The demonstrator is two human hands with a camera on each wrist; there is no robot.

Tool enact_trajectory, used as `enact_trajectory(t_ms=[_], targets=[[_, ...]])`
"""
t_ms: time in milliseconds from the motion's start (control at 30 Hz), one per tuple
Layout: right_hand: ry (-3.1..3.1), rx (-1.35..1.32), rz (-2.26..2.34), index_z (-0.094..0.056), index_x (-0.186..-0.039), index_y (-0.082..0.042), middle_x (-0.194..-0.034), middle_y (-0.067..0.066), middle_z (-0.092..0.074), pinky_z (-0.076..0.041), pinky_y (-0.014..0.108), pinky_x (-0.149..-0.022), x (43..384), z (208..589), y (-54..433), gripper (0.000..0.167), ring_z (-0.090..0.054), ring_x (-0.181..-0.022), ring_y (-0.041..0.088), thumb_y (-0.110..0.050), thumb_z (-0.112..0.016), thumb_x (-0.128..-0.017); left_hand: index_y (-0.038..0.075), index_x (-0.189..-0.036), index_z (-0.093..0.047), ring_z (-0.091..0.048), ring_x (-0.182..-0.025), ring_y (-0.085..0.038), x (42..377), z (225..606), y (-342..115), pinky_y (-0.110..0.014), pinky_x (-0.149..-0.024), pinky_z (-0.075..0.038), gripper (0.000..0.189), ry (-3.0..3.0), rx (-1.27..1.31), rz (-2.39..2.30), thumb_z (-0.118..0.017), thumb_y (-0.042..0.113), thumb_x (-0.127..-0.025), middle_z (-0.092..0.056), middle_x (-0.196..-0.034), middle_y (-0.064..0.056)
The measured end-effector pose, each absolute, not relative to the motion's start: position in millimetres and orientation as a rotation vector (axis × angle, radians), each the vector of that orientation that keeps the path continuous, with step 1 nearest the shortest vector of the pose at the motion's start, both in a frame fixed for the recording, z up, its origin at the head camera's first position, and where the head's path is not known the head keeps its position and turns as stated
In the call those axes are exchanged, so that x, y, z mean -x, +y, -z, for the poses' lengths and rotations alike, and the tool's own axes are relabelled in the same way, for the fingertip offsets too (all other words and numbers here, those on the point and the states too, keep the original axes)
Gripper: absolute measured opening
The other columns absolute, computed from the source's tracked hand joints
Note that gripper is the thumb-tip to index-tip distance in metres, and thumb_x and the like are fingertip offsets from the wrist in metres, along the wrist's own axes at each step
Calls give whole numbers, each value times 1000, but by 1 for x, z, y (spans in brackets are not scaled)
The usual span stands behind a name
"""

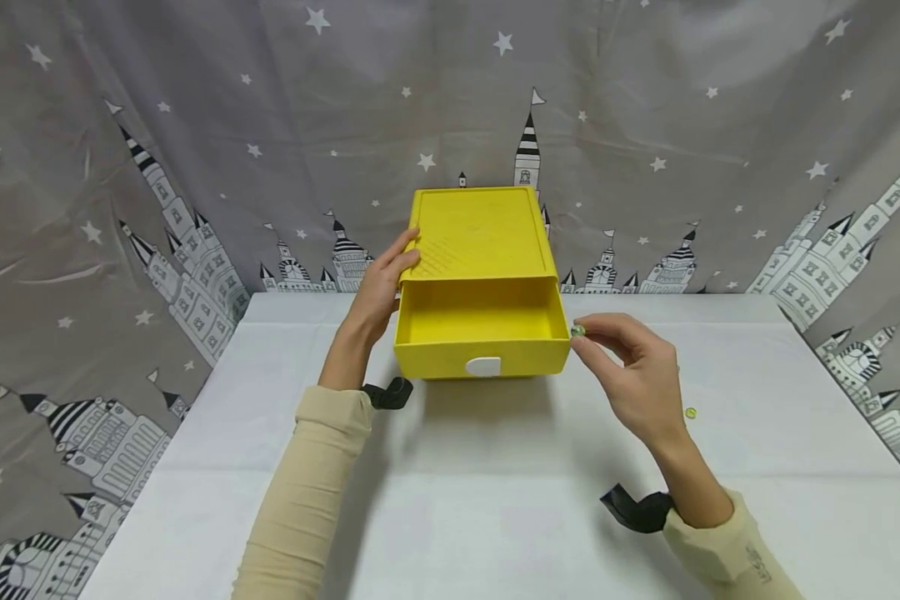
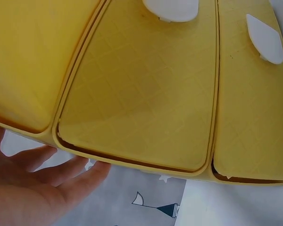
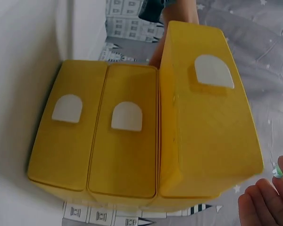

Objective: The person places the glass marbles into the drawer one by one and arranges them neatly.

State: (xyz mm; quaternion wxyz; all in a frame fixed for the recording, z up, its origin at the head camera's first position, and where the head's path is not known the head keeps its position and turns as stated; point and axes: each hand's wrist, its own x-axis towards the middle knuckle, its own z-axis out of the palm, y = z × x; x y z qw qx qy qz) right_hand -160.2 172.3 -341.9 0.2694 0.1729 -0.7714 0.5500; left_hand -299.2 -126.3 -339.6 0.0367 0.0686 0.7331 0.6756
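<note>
Bead (image 1: 691, 412) on desk (image 1: 495, 517), right. Right hand (image 1: 637, 371) pinches marble (image 1: 578, 331) by the right edge of the drawer (image 1: 450, 360); contact unclear, fingertips partly cover marble. Drawer out, presumably for access; front hides part of its floor. Left hand (image 1: 378, 287), fingers spread along left side of box (image 1: 483, 233), likely steadying it.

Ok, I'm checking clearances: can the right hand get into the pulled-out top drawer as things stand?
Probably yes: the right hand, pinching a small greenish piece, is right beside the drawer, which is open on top. Only its side wall seems in the way, passable from above.
</note>
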Motion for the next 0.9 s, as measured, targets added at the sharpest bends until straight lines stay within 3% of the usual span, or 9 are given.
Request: enact_trajectory(t_ms=[167, 900], targets=[[-2077, -429, -1491, -70, -105, 6, -104, 14, -68, -49, 24, -92, 163, 342, 161, 17, -65, -101, 25, 6, -69, -88, 38, -153, -35, -37, -139, -23, 299, 341, -126, -53, -105, -37, 52, 2239, -209, -2085, -48, 38, -103, -25, -161, 6], [-2106, -431, -1436, -69, -108, 7, -106, 14, -67, -46, 21, -95, 173, 339, 148, 19, -62, -103, 22, 1, -70, -89, 36, -154, -34, -36, -139, -24, 299, 340, -127, -53, -106, -36, 53, 2249, -217, -2083, -48, 39, -103, -23, -161, 4]])
